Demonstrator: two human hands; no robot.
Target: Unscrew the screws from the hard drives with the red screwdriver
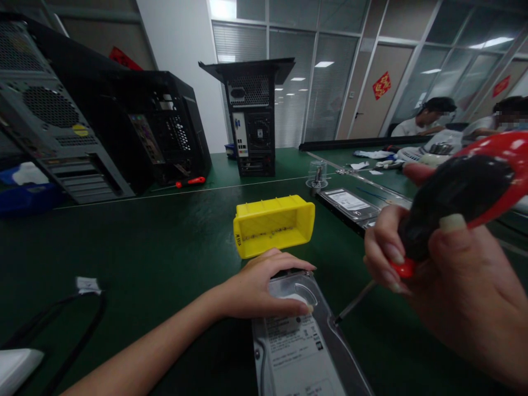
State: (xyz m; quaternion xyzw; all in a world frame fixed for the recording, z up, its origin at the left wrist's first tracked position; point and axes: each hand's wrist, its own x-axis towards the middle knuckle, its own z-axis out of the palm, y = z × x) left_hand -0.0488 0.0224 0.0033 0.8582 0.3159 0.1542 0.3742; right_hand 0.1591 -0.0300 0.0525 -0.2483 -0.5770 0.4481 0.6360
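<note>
A silver hard drive (301, 346) lies flat on the green table in front of me. My left hand (264, 289) rests on its far end, fingers stretched flat, thumb on the label. My right hand (445, 275) is closed around the red and black handle of a screwdriver (457, 203). Its thin metal shaft slants down, and the tip touches the drive's right edge. A yellow plastic bin (273, 224) lies on its side just beyond the drive.
Three computer cases stand at the back: grey (49, 121), black (169, 132) and an upright black one (252, 118). A second screwdriver (190, 181) lies by them. Another hard drive (348, 202) sits to the right. Black cables (74, 330) lie at left. Two people sit far right.
</note>
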